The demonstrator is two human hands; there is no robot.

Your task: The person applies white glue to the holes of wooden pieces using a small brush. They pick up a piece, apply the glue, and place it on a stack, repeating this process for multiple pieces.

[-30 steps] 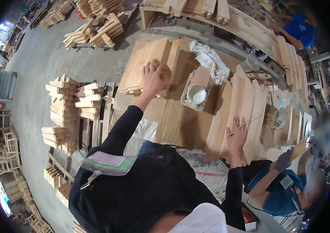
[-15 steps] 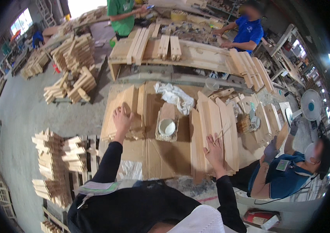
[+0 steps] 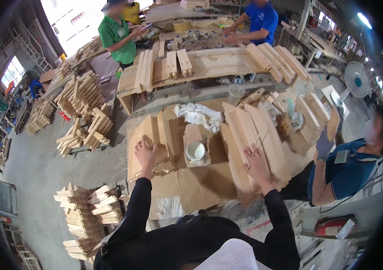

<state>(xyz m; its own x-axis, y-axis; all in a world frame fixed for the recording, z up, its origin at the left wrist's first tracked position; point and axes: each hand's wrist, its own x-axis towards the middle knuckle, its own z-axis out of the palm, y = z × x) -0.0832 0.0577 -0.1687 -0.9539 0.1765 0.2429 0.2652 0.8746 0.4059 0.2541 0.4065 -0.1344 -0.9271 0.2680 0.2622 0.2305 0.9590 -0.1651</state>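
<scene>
My left hand [image 3: 145, 154] rests with spread fingers on a stack of pale wooden boards [image 3: 142, 130] at the left of the cardboard-covered table. My right hand [image 3: 255, 163] lies over a second row of wooden boards [image 3: 242, 122] on the right. A thin stick [image 3: 258, 138] pokes out from between its fingers; its tip cannot be made out. Between the two stacks a white cup [image 3: 196, 151] stands on a crusted wooden block [image 3: 192, 132]. Behind the cup lies a crumpled white cloth [image 3: 199, 116].
Cardboard [image 3: 196, 182] covers the table. A long wooden bench [image 3: 218, 60] with boards stands beyond. At the right, a gloved co-worker [image 3: 345, 168] holds a wooden piece near a fan [image 3: 358, 80]. Stacked wood [image 3: 81, 220] sits at lower left; two more people work at the back.
The whole view has tilted and shifted, showing more of the far side. Both hands stay on their board stacks, and the thin stick is still in my right hand.
</scene>
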